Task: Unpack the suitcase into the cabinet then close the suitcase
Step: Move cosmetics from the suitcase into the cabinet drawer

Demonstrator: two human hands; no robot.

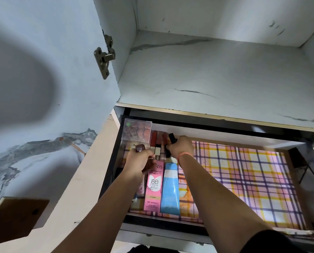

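Just under my wrists, the BB cream box (153, 187) and the blue tube (170, 190) lie lengthwise in the drawer (243, 172). My left hand (141, 159) curls its fingers round a small brown bottle (140, 148). My right hand (181, 148) pinches a black tube (172, 138) (long axis pointing away, tilted left). The lipstick row (157, 141) stands just left of those fingers.
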